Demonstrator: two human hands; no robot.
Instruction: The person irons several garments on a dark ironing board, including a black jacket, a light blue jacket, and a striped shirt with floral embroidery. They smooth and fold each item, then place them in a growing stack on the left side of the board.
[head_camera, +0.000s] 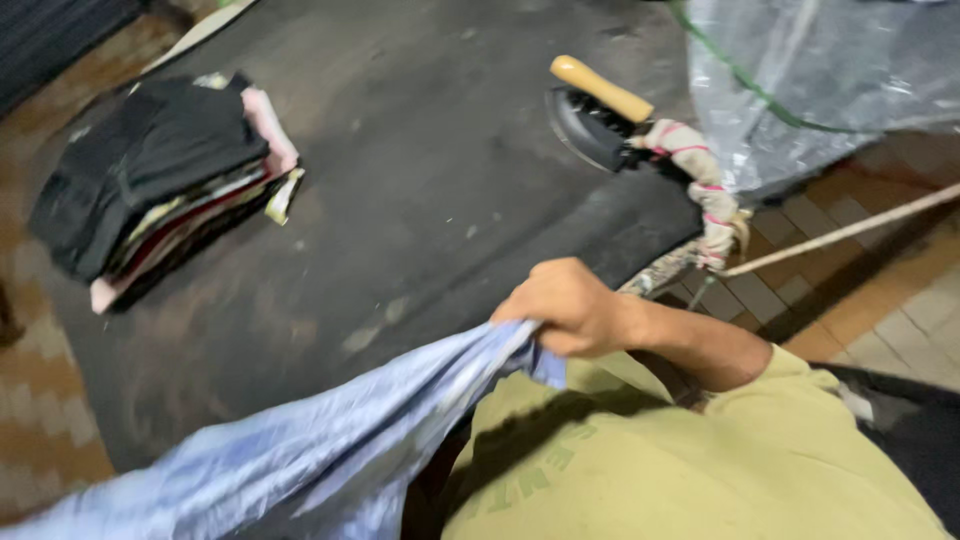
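Note:
My right hand (568, 305) is clenched on one end of a light blue shiny cloth (330, 450), just over the near edge of a dark padded table (420, 200). The cloth stretches taut from my fist down to the lower left corner of the view. Its far end runs out of the picture. My left hand is not in view. My yellow-green shirt (700, 460) fills the lower right.
A pile of folded clothes (160, 180), mostly black with pink and white layers, lies at the table's far left. A black iron with a wooden handle (598, 110) rests at the right edge, its cord wrapped in rags (705, 195). Clear plastic sheeting (830, 80) hangs at upper right over a tiled floor (880, 290).

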